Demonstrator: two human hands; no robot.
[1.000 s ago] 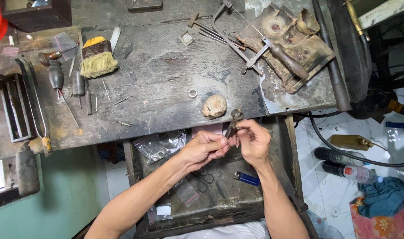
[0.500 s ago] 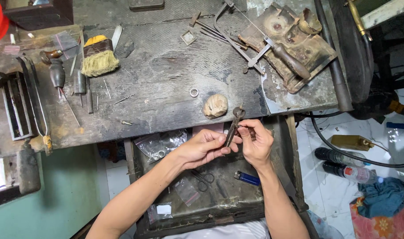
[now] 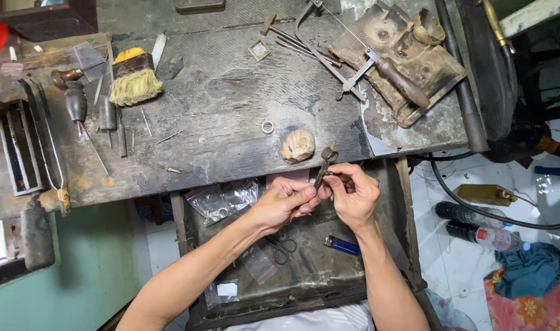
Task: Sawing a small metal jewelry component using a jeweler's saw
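Left hand (image 3: 287, 201): curled over the open drawer at the front edge of the bench, fingertips pinched onto the lower handles of a small dark metal pair of pliers (image 3: 323, 165).

Right hand (image 3: 351, 195): just beside the left and touching it at the fingertips, thumb and forefinger closed narrowly on the same pliers; whether a small piece sits between the fingers I cannot tell.

Pliers: held tilted, head up, over the bench's front edge and just beside a rounded tan lump (image 3: 297, 145) lying on the top.

Worn dark wooden workbench (image 3: 231, 116): a small silver ring (image 3: 267, 127) lies near the lump. At the left, a yellow-bristled brush with a dark band (image 3: 133, 78), a wooden-handled graver (image 3: 76, 101) and several thin metal rods. At the right rear, a metal-framed saw with a dark wooden handle (image 3: 378, 64) rests on a scorched brown block (image 3: 415, 55).

Shallow dark metal drawer (image 3: 304, 276), under the hands: a blue lighter (image 3: 342, 246), small black scissors (image 3: 284, 246), and clear plastic bags (image 3: 221, 199) at its left rear corner, one holding ring-shaped pieces.

Floor at the right: a black hose (image 3: 476, 208) curving past dark bottles (image 3: 476, 233) and a blue cloth (image 3: 531, 270).
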